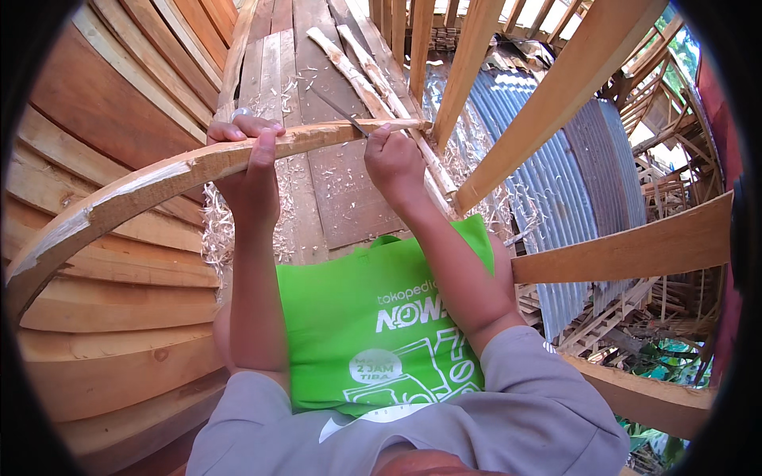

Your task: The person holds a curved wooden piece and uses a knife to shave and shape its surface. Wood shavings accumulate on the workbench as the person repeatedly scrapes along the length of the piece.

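Note:
A long, partly whittled wooden pole point(190, 168) runs from the far left rim across to the middle, pale where its surface is cut. My left hand point(248, 163) is closed around it, thumb on the near side. Close to the pole's right end, my right hand point(394, 163) is closed in a fist on a knife, whose handle the fingers hide. The dark, narrow knife blade point(337, 107) points away to the upper left and crosses the pole. A green bag point(333, 317) with white print lies over my lap, below both forearms.
Two pale stripped poles point(373, 87) lie on the plank floor point(341, 198) ahead, among scattered wood shavings point(218, 226). A plank wall point(103, 206) stands at the left. Upright wooden posts point(548, 95) rise at the right, with corrugated metal sheets point(548, 182) beyond them.

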{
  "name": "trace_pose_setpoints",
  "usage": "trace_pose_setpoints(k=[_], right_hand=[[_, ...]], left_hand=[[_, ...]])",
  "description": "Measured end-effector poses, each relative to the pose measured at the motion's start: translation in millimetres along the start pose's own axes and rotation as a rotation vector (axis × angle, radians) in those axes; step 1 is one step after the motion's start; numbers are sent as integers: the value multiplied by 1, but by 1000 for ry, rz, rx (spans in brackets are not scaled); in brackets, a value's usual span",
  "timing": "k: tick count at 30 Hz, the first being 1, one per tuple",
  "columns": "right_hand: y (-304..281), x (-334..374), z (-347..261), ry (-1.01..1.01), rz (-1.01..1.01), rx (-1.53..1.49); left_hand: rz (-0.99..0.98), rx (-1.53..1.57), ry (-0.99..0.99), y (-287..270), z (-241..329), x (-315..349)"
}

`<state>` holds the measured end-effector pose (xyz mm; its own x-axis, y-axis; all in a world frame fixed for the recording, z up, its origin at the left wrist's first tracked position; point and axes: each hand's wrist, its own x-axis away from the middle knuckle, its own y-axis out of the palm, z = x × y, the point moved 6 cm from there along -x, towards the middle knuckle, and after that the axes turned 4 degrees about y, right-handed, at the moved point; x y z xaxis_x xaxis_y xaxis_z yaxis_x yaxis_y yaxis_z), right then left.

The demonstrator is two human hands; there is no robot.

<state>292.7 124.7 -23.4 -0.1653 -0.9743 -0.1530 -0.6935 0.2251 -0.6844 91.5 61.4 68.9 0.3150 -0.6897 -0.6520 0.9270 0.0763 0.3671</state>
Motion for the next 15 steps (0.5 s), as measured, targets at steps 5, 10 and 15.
trace_pose_setpoints(k=[5, 10, 15], right_hand=[[-2, 0, -3, 27, 38, 1], [-3, -5, -5, -126, 238, 136], [-4, -10, 0, -179, 354, 233]], left_hand=[[-49, 7, 12, 2, 3, 1], [-45, 18, -3, 0, 4, -1], [-32, -19, -17, -1, 3, -4]])
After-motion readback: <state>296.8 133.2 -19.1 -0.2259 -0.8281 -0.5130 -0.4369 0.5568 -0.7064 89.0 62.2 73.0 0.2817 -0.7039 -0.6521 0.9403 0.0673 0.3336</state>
